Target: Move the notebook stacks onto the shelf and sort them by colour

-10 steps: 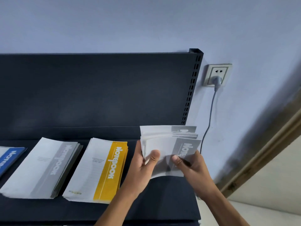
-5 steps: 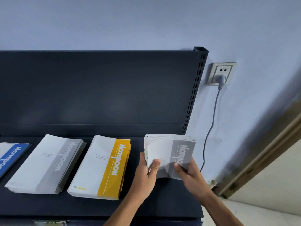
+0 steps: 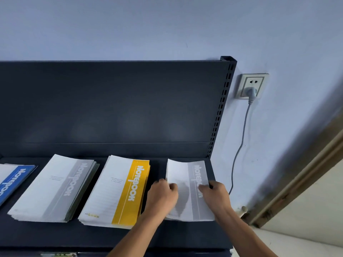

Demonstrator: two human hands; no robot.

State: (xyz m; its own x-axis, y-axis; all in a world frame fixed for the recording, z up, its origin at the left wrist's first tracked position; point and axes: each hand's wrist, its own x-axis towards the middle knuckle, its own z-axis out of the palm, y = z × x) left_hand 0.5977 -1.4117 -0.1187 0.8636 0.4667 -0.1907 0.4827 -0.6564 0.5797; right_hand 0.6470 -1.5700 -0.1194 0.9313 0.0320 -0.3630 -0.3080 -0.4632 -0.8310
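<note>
A stack of grey-striped notebooks (image 3: pixel 187 175) lies flat at the right end of the dark shelf (image 3: pixel 167 236). My left hand (image 3: pixel 163 196) rests on the stack's left edge and my right hand (image 3: pixel 216 194) on its right edge, fingers curled over the top cover. To the left lie a yellow-striped stack (image 3: pixel 118 190), another grey-striped stack (image 3: pixel 55 188) and, cut off at the frame's left edge, a blue-striped stack (image 3: pixel 13 180). All lie side by side with gaps between them.
The shelf's dark back panel (image 3: pixel 111 104) rises behind the stacks, with a slotted upright post (image 3: pixel 222 108) at its right. A wall socket (image 3: pixel 251 86) with a plugged-in grey cable (image 3: pixel 241 141) is on the wall to the right. A wooden frame (image 3: pixel 297 182) runs diagonally at right.
The grey stack, held upright above the shelf a second ago, has been lowered and now lies flat at the right end, with both hands still on its edges.
</note>
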